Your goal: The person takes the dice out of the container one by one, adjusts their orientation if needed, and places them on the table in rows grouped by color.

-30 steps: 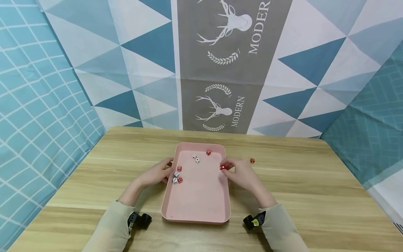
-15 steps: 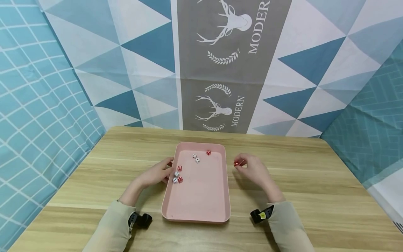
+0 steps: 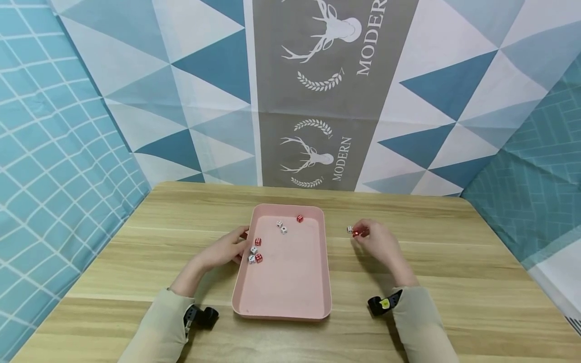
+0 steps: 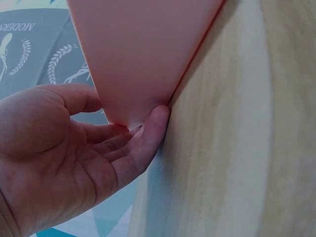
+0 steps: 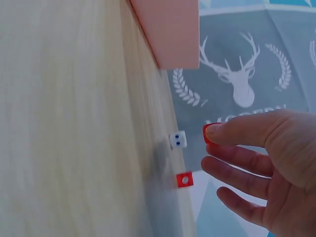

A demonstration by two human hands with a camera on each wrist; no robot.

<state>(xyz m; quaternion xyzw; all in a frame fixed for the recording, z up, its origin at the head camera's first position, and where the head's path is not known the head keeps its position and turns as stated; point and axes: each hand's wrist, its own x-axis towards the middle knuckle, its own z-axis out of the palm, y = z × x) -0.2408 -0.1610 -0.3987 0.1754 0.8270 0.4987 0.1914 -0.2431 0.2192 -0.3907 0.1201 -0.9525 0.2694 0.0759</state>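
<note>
My right hand (image 3: 378, 244) is over the table to the right of the pink tray (image 3: 290, 312). It pinches a red die (image 5: 207, 134) between thumb and forefinger, with the other fingers spread below in the right wrist view. Close to those fingertips, a white die (image 3: 350, 229) rests on the wood. A second red die (image 5: 185, 179) lies beside it in the right wrist view, largely covered by the hand in the head view. My left hand (image 3: 227, 248) holds the tray's left side, thumb at the rim and bent fingers against the outer wall, low near the table.
Inside the tray lie red and white dice: a cluster by the left wall with a white die (image 3: 253, 250) and a red die (image 3: 259, 258), two whites farther back and a red die (image 3: 300, 219) near the far right corner. A patterned cloth (image 3: 204, 101) hangs behind the table.
My right hand has moved rightward from the tray's right rim to beside the white die, still pinching the red die. The left hand and the dice in the tray stay put.
</note>
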